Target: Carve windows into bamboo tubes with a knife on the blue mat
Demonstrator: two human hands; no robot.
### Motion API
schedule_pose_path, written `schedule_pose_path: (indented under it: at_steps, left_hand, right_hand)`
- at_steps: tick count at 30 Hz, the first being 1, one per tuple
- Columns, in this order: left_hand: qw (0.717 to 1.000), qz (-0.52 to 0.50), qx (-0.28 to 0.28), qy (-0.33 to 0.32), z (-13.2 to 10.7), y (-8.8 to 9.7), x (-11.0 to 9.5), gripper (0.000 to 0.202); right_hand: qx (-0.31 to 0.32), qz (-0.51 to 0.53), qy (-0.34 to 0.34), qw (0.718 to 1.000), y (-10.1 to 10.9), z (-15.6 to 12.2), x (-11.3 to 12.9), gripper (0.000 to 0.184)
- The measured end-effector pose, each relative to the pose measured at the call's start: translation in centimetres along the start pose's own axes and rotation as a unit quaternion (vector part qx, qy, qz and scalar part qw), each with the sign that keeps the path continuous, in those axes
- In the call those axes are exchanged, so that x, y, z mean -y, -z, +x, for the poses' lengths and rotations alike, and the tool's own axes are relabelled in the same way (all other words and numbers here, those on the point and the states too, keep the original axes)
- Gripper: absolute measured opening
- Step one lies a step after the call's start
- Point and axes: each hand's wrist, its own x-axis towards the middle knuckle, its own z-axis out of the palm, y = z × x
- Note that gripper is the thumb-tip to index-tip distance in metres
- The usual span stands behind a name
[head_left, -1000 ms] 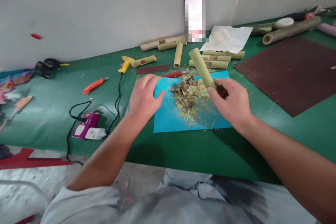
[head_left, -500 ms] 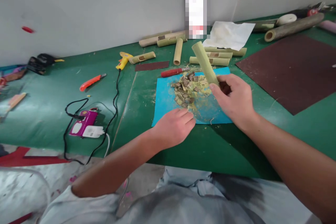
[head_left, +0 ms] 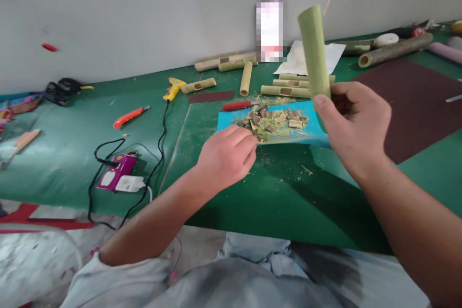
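Note:
My right hand [head_left: 355, 125] is closed round the lower end of a pale green bamboo tube [head_left: 314, 50], held nearly upright above the table. My left hand [head_left: 229, 154] has its fingers pinched at the near edge of a blue sheet [head_left: 224, 118]; the fingertips are partly hidden. That edge looks lifted. Bamboo chips and shavings [head_left: 277, 121] are heaped on the sheet. Just behind the heap lies a red-handled tool [head_left: 238, 105], its tip among the shavings.
Cut bamboo pieces [head_left: 245, 78] lie along the back, near a pixelated phone-like screen [head_left: 270, 29]. To the left are a yellow glue gun [head_left: 173, 89], an orange utility knife [head_left: 128, 118] and a purple power strip [head_left: 117, 173] with cords. A dark brown sheet [head_left: 415, 106] covers the right.
My right hand has raised the bamboo tube and tipped it more upright. My left hand has moved away from me with the sheet's near edge, baring crumbs on the green table. The chips have bunched farther back.

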Motion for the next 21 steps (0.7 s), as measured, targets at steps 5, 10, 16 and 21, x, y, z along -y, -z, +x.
schedule_pose_path:
  at_steps: [5,10,16,21]
  left_hand:
    - [0.998,-0.017,-0.041,0.042,0.5,0.8,0.3,0.019]
    - [0.997,-0.01,-0.06,0.054,0.0,1.1,0.3,0.018]
    - [0.989,-0.012,-0.115,0.087,-0.5,0.5,0.8,0.014]
    - [0.987,-0.056,-0.115,0.098,-0.8,0.1,0.6,0.014]
  right_hand:
    - [-0.011,-0.007,0.0,1.0,0.6,0.8,0.2,0.017]
    - [-0.027,0.001,-0.006,1.0,0.9,1.3,-0.1,0.014]
    - [-0.024,0.049,-0.021,0.998,1.1,1.5,-0.4,0.014]
    - [-0.023,0.047,-0.021,0.998,1.0,1.7,-0.7,0.013]
